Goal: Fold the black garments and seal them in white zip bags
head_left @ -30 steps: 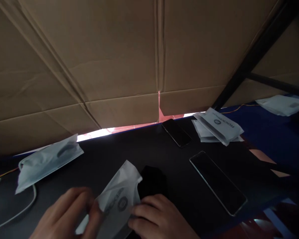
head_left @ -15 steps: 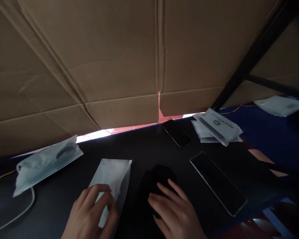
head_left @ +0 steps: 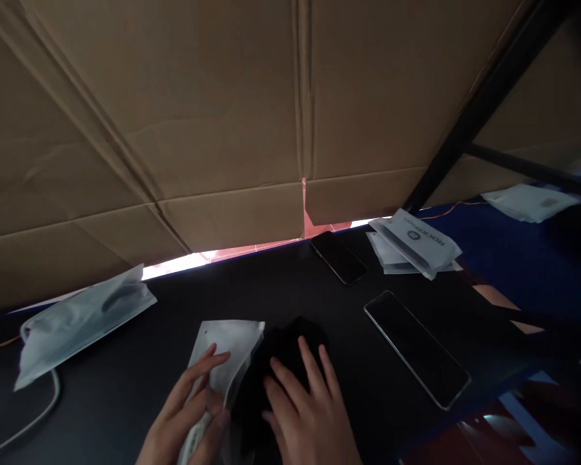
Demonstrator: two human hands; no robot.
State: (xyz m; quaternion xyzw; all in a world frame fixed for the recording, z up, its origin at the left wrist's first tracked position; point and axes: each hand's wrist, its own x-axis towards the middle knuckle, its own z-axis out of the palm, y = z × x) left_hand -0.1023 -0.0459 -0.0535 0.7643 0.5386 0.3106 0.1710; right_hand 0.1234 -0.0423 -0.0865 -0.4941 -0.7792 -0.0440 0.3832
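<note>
My left hand (head_left: 186, 410) is at a white zip bag (head_left: 237, 336) lying on the dark tabletop. Its thumb and lower fingers pinch the bag's clear plastic side, while the index finger stretches over the top. Just to the right, a soft black bundle that looks like fabric (head_left: 252, 381) lies against the bag; its outline is hard to make out on the dark surface. Flat on this bundle rests my right hand (head_left: 310, 400), with its fingers spread.
A phone (head_left: 419, 352) lies right of my hands, and another phone (head_left: 339, 257) lies farther back. Printed white bags (head_left: 419, 242) are stacked at the back right. A filled frosted bag (head_left: 87, 323) and a white cable (head_left: 39, 416) are at left. Cardboard (head_left: 223, 116) stands behind the table.
My right hand has moved left, pushing the black bundle against the zip bag. My left hand has shifted slightly right and now pinches the bag's plastic. The view has turned a little.
</note>
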